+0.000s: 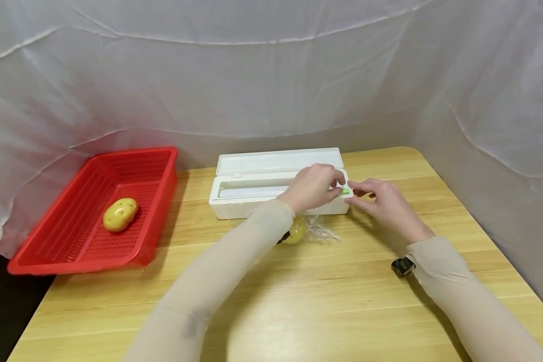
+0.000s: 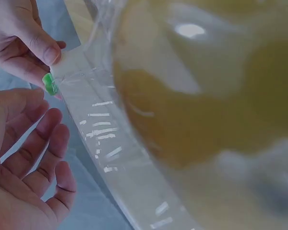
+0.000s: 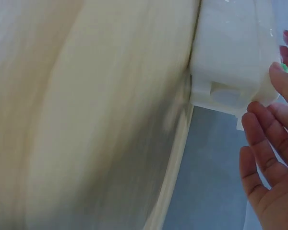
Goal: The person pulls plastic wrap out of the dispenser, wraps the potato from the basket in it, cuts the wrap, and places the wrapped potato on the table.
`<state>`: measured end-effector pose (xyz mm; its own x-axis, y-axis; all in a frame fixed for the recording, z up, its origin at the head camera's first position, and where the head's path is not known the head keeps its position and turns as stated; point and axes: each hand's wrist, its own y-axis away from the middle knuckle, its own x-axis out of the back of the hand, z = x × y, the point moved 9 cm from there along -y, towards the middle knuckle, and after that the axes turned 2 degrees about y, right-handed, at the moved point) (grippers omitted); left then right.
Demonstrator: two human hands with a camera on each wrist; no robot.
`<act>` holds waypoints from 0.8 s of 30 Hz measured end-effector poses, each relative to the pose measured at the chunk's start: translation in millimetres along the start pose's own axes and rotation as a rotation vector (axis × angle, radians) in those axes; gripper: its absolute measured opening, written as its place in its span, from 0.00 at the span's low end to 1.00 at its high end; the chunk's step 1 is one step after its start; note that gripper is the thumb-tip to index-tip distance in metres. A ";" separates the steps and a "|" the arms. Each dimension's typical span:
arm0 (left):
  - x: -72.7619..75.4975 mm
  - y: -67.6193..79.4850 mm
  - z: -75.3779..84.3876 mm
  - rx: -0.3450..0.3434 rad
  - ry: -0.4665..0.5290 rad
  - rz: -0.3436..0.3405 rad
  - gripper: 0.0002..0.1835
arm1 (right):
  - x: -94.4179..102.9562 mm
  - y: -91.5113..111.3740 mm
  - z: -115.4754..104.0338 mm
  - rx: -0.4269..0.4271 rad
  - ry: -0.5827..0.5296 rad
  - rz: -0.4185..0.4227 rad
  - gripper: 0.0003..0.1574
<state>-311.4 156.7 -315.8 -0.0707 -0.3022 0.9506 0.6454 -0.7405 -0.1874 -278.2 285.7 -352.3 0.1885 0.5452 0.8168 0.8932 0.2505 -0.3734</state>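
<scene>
A white cling film box [image 1: 235, 208] lies lengthwise on the table with its lid [image 1: 276, 161] raised at the back. Its small green slide cutter [image 1: 345, 191] sits at the right end. My left hand [image 1: 312, 187] hovers over that end, its loosely curled fingers close beside the cutter and, in the left wrist view, holding nothing. With thumb and fingers, my right hand [image 1: 386, 206] pinches the box's right end corner. In front of the box, partly hidden by my left forearm, lies a yellow potato [image 1: 298, 230] in clear film [image 1: 320, 230].
At the left, a red plastic basket [image 1: 156, 221] holds another potato [image 1: 120, 214] and overhangs the table's left edge. Grey-white cloth [image 1: 271, 90] hangs behind and to the right of the wooden table [image 1: 326, 311].
</scene>
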 end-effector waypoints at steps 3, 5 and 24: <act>-6.1 -5.6 2.5 0.001 0.015 -0.029 0.10 | 1.1 0.5 -3.6 0.037 0.031 0.024 0.28; -9.8 -8.5 3.8 0.004 0.020 -0.044 0.10 | 2.5 1.2 -7.9 0.073 0.053 0.046 0.27; -10.5 -12.4 7.8 -0.031 0.028 -0.033 0.05 | 2.9 -9.5 -29.0 0.158 0.236 -0.065 0.16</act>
<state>-312.7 173.8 -321.6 -0.1134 -0.2940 0.9490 0.6186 -0.7683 -0.1641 -274.3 261.8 -333.7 0.2399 0.3271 0.9141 0.8353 0.4103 -0.3660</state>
